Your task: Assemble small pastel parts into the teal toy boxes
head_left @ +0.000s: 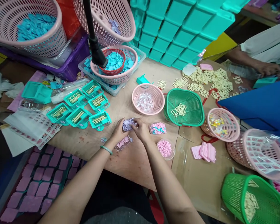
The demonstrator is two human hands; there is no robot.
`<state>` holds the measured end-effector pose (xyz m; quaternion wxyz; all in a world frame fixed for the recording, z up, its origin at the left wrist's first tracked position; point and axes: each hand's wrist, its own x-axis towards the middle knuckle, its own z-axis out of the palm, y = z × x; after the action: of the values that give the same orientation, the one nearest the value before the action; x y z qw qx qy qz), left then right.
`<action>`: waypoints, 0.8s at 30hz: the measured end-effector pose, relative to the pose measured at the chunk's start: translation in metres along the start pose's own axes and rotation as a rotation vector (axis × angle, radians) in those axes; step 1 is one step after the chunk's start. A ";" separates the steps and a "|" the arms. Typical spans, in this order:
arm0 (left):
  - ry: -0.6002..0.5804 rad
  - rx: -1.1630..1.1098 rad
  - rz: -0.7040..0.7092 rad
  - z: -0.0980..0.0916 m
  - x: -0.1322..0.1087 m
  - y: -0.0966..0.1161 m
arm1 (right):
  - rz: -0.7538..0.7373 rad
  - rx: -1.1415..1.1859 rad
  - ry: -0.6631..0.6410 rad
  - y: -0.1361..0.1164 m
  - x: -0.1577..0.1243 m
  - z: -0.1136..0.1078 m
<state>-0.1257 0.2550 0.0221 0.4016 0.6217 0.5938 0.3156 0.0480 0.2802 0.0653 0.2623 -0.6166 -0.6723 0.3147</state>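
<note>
Both hands meet near the front edge of the desk point(135, 161), over a small clear tub point(128, 124) of lilac pieces. Left hand point(118, 132): fingers curled round the tub's left side, holding it; a green bangle point(106, 149) sits on that wrist. Right hand point(142, 130): fingers bent onto the tub's right rim, fingertips touching it; whether they pinch a piece inside cannot be told.

Just below the left hand, a second tub point(123, 143) of pale pink pieces, touching or nearly touching the palm. Right of the right hand, a tub of mixed pink and blue pieces point(157, 128); nearer the front edge, a round cup of pink pieces point(165, 148).

Toward the left edge, a cluster of open teal boxes point(78, 107), each holding cream parts. Behind the hands, mid-desk, a small pink basket point(148, 99) of clear pieces and, beside it on the right, a green basket point(184, 107) with cream frames. Loose cream frames point(207, 79) are spread toward the far right corner, where another person's hand point(268, 69) rests. A stack of pink cards point(204, 151) lies right of the cup. Teal crates point(184, 28) are stacked at the far edge. A red basket of blue pieces point(114, 61) sits inside a pink one, behind a black pole point(93, 34).
</note>
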 end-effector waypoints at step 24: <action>-0.376 0.602 0.244 0.062 -0.040 0.064 | 0.239 -0.127 -0.033 0.064 -0.040 0.017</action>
<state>-0.0451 0.2096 0.0518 0.2625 0.8251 0.4975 0.0529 0.0825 0.2418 0.0077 0.1725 -0.7025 -0.6166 0.3106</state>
